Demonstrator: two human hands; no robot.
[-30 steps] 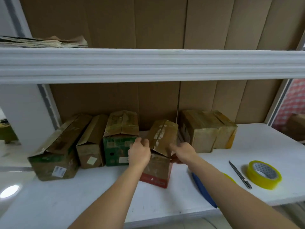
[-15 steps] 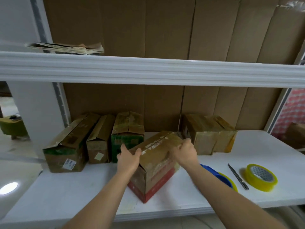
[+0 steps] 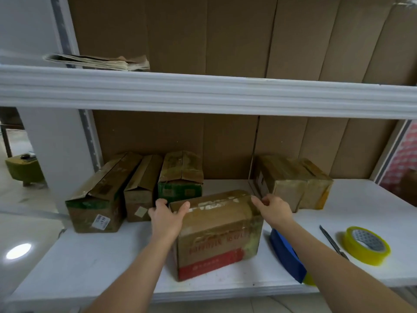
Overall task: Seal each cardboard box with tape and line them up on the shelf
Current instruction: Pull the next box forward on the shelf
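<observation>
A cardboard box with a red band [image 3: 216, 236] stands near the front of the white shelf [image 3: 90, 263], its long side facing me. My left hand [image 3: 168, 216] grips its top left corner, thumb on the lid. At the top right corner my right hand [image 3: 272, 207] holds the box with curled fingers. Three boxes [image 3: 140, 188] stand in a row at the back left. Two more boxes [image 3: 291, 184] sit at the back right. A roll of yellow tape [image 3: 366, 245] lies flat on the right.
A thin knife or pen [image 3: 332, 241] lies beside the tape. A blue object [image 3: 287, 256] with a yellow edge rests under my right forearm. The upper shelf [image 3: 203, 91] overhangs the work area and carries a stack of papers [image 3: 99, 62]. Cardboard sheets line the back.
The red-banded box came out of the gap in the row, was pulled toward the front edge and turned so its long side faces me. Both hands stayed on it.
</observation>
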